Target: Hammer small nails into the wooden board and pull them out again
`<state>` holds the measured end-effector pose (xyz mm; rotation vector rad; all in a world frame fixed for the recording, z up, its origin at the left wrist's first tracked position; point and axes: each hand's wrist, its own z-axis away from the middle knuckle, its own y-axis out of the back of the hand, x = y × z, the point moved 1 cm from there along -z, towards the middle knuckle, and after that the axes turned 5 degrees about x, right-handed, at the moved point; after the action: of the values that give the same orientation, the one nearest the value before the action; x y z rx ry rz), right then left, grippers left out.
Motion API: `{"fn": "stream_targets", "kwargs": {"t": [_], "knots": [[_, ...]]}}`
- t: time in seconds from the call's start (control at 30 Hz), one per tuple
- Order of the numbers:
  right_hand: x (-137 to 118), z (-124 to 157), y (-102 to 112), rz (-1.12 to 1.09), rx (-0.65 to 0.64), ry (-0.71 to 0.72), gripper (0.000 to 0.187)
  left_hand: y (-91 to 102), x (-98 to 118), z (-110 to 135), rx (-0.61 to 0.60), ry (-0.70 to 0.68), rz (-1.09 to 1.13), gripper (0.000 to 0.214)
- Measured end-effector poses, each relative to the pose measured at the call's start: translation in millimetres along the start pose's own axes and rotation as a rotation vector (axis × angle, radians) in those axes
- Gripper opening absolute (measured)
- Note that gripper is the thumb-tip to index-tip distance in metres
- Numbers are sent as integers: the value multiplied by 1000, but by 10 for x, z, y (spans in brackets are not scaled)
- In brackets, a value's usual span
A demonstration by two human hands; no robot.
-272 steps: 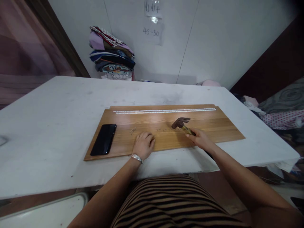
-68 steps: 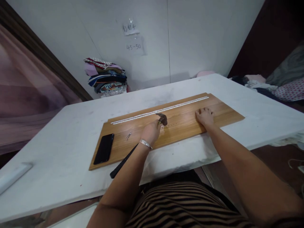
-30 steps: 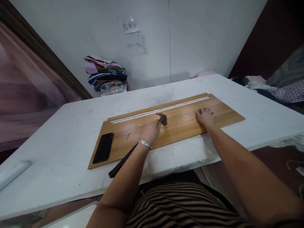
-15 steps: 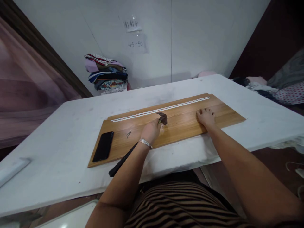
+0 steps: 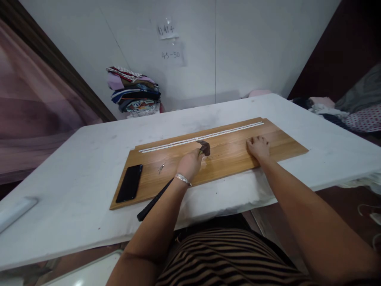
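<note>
My left hand (image 5: 188, 163) is wrapped round a claw hammer (image 5: 205, 148) close to its dark head, and a bracelet circles that wrist. The black handle runs back under my forearm and sticks out past the board's near edge. Beneath the hammer lies a wood-grain board (image 5: 235, 145), with a row of small dark dots just right of the hammer head. My right hand (image 5: 258, 147) rests on the board's right part, fingers apart and slightly bent, holding nothing. A few loose nails (image 5: 161, 168) lie on the board left of my left hand.
A black phone (image 5: 129, 183) lies on the board's left end. White measuring strips (image 5: 232, 130) run along its far side. The board rests on a white-covered table (image 5: 89, 178). Folded clothes (image 5: 135, 93) are stacked behind, by a wall with paper notes (image 5: 171, 55).
</note>
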<state>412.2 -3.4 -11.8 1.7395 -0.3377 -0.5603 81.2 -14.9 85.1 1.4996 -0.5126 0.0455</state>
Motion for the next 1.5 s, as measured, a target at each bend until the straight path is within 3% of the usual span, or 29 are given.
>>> {"fn": "stream_targets", "kwargs": {"t": [0.2,0.9,1.5], "knots": [[7,-8,-7,-2,5,2,55,-42,2,-6,-30,-51,17,31],[-7,13,12,9,10,2,58,8,7,-2,-10,-15,3,32],[38,-37,-62,-2,26,11,55,-60,-22,-21,-24,-45,8,31]]}}
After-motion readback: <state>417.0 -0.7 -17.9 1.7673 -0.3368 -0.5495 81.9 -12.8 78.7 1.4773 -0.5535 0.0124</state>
